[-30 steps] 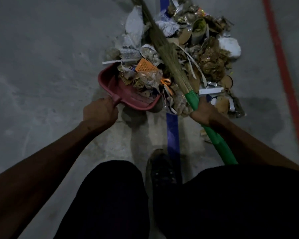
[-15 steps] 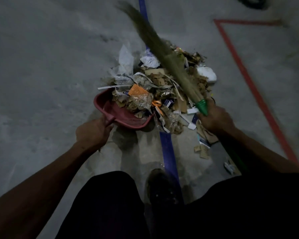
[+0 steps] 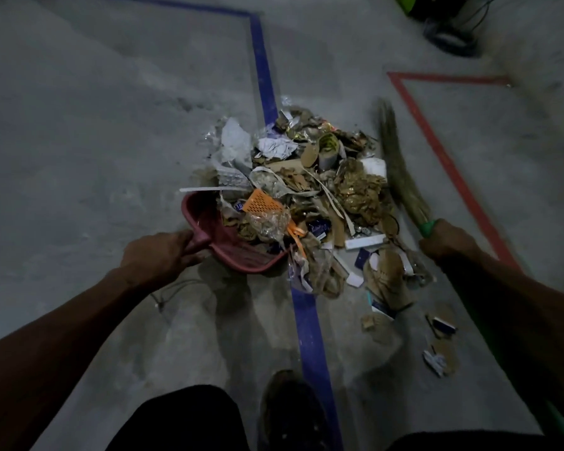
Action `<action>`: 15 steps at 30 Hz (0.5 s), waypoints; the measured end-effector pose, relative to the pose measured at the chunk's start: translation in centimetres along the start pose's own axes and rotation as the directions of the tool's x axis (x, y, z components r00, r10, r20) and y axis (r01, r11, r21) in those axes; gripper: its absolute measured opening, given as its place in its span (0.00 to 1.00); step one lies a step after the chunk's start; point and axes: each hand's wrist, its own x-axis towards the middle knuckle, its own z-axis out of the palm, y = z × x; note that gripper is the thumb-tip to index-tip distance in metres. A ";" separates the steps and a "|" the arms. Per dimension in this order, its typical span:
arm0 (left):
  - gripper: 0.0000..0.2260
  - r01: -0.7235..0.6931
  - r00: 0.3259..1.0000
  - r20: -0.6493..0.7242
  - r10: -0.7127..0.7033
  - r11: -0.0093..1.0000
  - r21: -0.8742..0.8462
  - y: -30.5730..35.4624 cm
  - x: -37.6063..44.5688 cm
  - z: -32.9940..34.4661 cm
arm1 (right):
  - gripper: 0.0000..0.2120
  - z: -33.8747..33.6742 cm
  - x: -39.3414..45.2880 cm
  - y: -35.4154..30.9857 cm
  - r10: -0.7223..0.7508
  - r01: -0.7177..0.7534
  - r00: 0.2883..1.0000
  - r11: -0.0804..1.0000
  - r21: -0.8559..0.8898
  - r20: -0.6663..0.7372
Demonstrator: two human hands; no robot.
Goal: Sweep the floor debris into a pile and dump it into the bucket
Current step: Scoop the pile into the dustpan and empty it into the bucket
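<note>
You crouched over the debris pile (image 3: 319, 190) on the concrete floor (image 3: 79, 157), loading it into the dustpan (image 3: 228, 242). Your left hand (image 3: 158, 255) was curled round the dustpan's handle, holding its open mouth against the near-left edge of the pile, with scraps, an orange mesh piece (image 3: 261, 201) and crumpled plastic already lying in it. Your right hand (image 3: 446, 242) gripped the broom (image 3: 401, 177) at its green collar, the bristles angled up along the right edge of the pile and blurred, apparently in mid-swing.

The pile straddled the blue floor line (image 3: 264, 76), and loose bits (image 3: 437, 340) lay on the floor just nearer you than the pile, to its right. No bucket could be made out; only dark, unclear objects showed at the far right beyond the pile.

The step in hand appeared to be pushing the heap into the pan, not yet the dumping. The next stroke probably called for drawing the bristles from the right side of the pile toward the pan while your left hand kept the lip flat on the floor, then gathering the stragglers.

Half a second earlier the broom lay across the top of the pile; now it had swung out to the pile's right. The dustpan had stayed at the same edge of the pile, in the same grip.
</note>
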 end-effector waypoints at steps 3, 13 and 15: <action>0.18 -0.030 1.000 0.008 0.030 1.000 -0.004 1.2 1.2 0.1 | 0.10 1.4 0.2 -0.4 -0.094 0.094 0.996 0.995 -0.036 -0.007; 0.16 -0.083 0.996 0.012 0.083 0.997 -0.004 7.8 4.3 -0.1 | 0.20 1.6 -2.0 1.6 -0.208 0.217 0.974 0.970 -0.105 0.091; 0.17 -0.081 0.997 0.013 0.081 0.996 -0.023 8.8 4.8 -0.3 | 0.22 1.5 -2.4 2.0 -0.208 0.221 0.973 0.966 -0.133 0.103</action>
